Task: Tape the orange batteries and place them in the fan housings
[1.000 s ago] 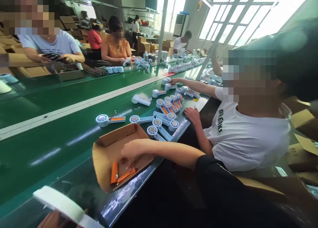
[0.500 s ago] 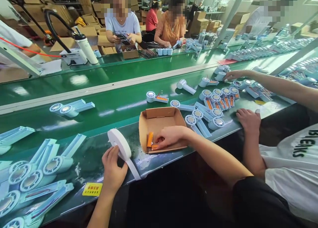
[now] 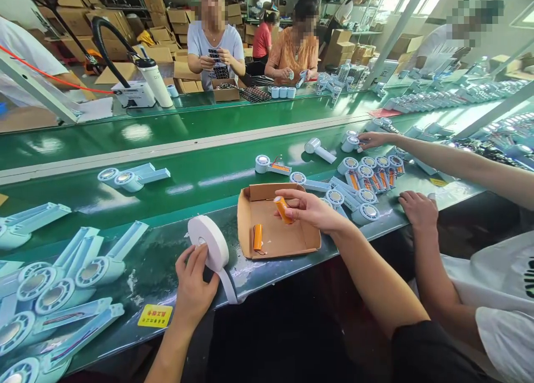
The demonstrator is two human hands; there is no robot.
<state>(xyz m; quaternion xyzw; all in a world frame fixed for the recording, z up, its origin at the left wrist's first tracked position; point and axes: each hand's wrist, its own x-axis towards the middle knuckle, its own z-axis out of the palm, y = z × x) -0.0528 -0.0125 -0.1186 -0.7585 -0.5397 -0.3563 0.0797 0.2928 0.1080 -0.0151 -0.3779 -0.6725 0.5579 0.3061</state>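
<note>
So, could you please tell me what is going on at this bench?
The person's right hand holds an orange cylinder above an open cardboard tray, where a second orange cylinder lies. Their left hand holds a roll of white tape. Pale blue fan-shaped parts lie to both sides, and a co-worker's hand is at some farther right.

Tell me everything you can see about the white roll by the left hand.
The white roll looks like thick, matte tape wound into a disc, with a small opening near its middle. It stands on edge, tilted, to the left of the cardboard box and apart from it. A loose strip runs from its lower side to the table's near edge. The left hand holds it, fingertips near the opening. Whether its underside meets the table is hidden.
</note>
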